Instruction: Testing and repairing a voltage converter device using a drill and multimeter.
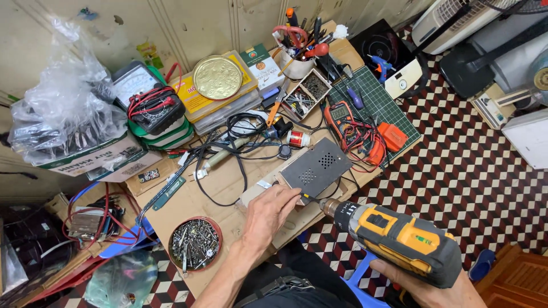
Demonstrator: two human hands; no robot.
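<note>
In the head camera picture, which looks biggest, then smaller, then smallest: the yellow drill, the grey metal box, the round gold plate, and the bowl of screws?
1. Yellow drill, though it is nearest the camera, so that adds to its size.
2. Grey metal box.
3. Bowl of screws and round gold plate look about alike; no ranking between them.

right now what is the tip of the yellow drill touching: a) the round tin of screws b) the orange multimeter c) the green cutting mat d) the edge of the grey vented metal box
d, the drill in the right hand has its bit at the near edge of the grey vented metal box, where the left hand steadies it.
</note>
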